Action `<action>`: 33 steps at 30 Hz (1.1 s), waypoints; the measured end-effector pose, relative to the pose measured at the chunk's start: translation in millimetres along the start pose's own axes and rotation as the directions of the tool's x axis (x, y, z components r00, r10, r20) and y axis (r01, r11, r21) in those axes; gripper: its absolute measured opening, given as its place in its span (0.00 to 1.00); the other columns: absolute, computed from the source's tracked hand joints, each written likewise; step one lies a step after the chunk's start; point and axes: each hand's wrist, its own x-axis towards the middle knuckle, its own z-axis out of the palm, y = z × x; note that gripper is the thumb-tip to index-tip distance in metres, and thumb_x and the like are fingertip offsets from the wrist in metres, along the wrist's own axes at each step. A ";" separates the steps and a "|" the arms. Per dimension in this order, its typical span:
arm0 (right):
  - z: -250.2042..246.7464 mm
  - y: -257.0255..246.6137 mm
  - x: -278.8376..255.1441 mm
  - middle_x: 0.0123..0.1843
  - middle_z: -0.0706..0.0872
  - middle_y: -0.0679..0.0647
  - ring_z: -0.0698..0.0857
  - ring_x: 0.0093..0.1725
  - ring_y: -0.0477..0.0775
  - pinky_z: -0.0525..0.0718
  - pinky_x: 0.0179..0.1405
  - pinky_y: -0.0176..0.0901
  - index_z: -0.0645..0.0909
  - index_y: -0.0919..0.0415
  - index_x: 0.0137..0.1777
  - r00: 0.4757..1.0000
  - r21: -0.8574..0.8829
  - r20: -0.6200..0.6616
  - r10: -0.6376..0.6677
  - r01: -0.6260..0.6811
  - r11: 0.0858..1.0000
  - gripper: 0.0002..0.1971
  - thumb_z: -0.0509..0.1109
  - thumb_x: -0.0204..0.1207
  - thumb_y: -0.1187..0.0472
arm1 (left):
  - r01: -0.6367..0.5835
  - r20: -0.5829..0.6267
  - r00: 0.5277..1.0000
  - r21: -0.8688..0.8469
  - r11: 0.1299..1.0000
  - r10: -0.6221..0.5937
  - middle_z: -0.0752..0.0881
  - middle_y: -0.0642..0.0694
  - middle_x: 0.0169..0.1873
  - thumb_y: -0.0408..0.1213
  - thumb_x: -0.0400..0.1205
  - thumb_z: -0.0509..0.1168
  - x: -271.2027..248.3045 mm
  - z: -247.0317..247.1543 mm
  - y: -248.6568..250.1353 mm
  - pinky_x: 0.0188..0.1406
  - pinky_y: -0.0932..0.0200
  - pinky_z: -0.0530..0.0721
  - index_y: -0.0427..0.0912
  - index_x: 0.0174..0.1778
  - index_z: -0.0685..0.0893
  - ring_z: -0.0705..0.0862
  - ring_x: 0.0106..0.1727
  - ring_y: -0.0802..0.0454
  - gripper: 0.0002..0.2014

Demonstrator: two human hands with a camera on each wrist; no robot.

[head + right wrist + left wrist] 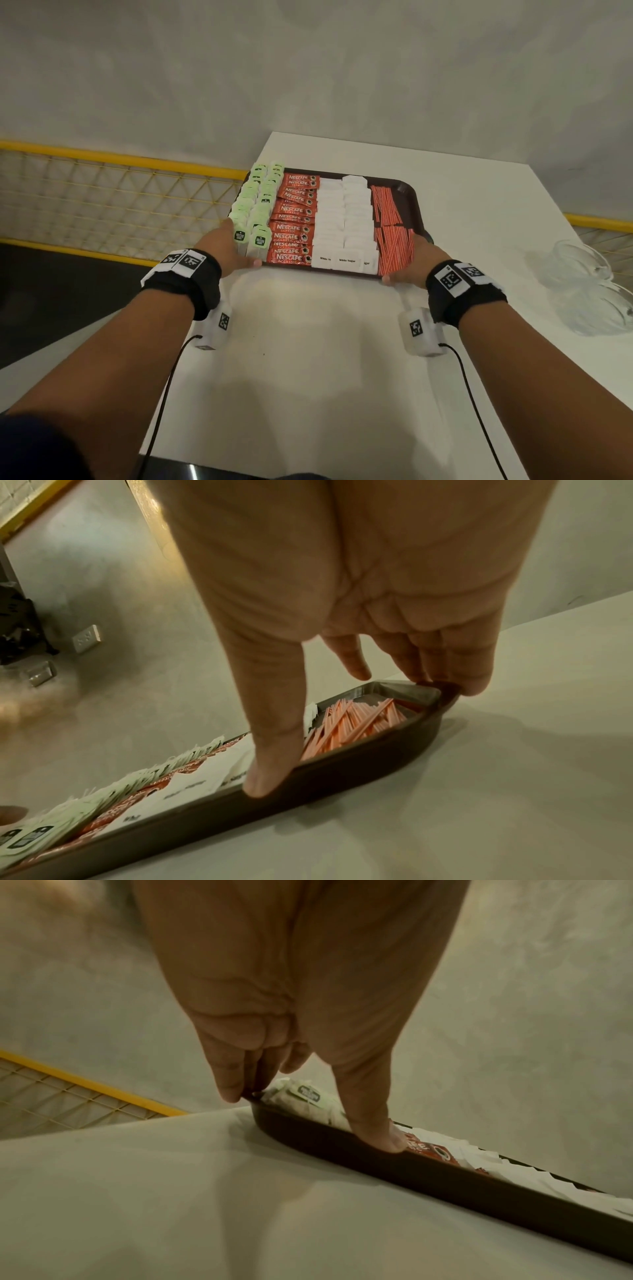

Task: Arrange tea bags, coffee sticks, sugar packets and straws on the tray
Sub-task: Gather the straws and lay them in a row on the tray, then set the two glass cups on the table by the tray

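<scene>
Brown rounded-rectangle tray (408, 192), long axis 9-to-3 o'clock, left hand (223, 247), right hand (415, 261), straight fingers (476, 676) pressed together on near corners

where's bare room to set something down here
Bare table between you and the tray, and right of it up to the clear bags. The tray is packed from tea bags to straws, except a sliver at its far right corner.
</scene>
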 end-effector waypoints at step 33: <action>-93.1 19.7 -137.0 0.59 0.86 0.49 0.82 0.54 0.49 0.77 0.56 0.40 0.82 0.56 0.65 0.962 0.089 -0.226 -0.150 0.174 0.981 0.20 0.71 0.78 0.47 | -0.617 -0.029 0.781 0.119 0.778 0.624 0.67 0.40 0.81 0.56 0.81 0.67 -32.3 -3.4 188.1 0.79 0.49 0.62 0.40 0.82 0.65 0.65 0.81 0.42 0.37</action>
